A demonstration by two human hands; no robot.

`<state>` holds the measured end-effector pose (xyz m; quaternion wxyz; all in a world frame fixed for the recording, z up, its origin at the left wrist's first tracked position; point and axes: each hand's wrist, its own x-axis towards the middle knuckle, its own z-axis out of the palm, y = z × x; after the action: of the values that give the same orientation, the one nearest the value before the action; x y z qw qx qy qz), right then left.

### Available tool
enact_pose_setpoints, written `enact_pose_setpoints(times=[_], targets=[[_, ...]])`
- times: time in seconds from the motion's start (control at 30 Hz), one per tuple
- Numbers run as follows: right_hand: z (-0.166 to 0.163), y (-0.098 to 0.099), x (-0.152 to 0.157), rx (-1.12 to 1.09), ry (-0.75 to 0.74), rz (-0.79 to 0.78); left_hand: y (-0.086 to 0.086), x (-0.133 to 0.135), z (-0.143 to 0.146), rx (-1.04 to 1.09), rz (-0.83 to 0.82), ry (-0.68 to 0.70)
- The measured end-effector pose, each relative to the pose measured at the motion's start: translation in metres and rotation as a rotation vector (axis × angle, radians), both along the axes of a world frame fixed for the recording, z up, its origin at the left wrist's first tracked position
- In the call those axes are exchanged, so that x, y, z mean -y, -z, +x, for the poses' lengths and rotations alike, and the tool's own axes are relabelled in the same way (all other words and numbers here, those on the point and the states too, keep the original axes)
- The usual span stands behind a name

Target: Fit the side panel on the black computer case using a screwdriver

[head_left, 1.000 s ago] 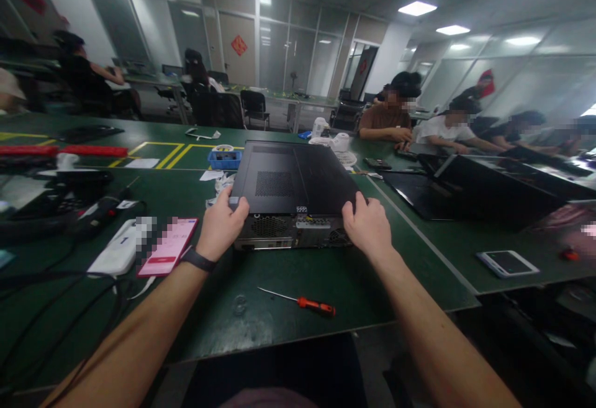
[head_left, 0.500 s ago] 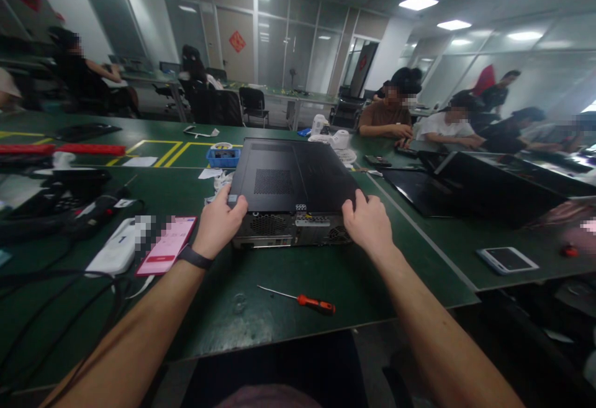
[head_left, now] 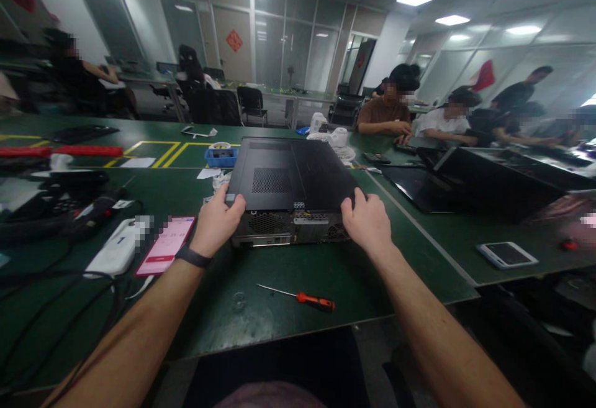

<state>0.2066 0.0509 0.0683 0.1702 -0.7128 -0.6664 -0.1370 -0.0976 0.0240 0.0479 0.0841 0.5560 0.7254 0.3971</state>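
A black desktop computer case point(head_left: 295, 169) lies flat on the green table, its metal rear with vents and ports facing me. Its black side panel point(head_left: 321, 163) forms the top, with a patch of small holes on the left. My left hand point(head_left: 218, 218) grips the panel's near left corner, thumb on top. At the near right corner my right hand point(head_left: 367, 218) holds on the same way. Fingers under or along both sides are partly hidden. Nearer to me, a screwdriver point(head_left: 315, 301) with an orange and black handle lies on the table, touched by neither hand.
On the left are a pink-screened phone point(head_left: 166, 246), a white power bank point(head_left: 112, 253) and black cables point(head_left: 56, 315). Behind the case stand a blue tray point(head_left: 221, 158) and white basket point(head_left: 344, 154). To the right lie another open case point(head_left: 503, 178) and a white-edged device point(head_left: 507, 255). Several people sit beyond.
Both hands keep their hold on the panel's corners, and the case stays in place. The view has shifted very slightly. A person at the far right has leaned forward.
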Motion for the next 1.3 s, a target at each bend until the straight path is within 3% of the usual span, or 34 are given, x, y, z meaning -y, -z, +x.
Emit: enact_pose_setpoints(times=[0.53, 0.9, 1.3], targets=[[-0.001, 0.012, -0.003, -0.056, -0.026, 0.115, 0.003, 0.001, -0.001, 0.02, 0.05, -0.008], [-0.003, 0.031, -0.011, -0.196, -0.046, 0.296, 0.017, -0.004, -0.003, -0.008, 0.213, -0.076], [-0.004, 0.041, -0.018, -0.266, -0.073, 0.358, 0.026, -0.01, -0.006, -0.05, 0.417, -0.095]])
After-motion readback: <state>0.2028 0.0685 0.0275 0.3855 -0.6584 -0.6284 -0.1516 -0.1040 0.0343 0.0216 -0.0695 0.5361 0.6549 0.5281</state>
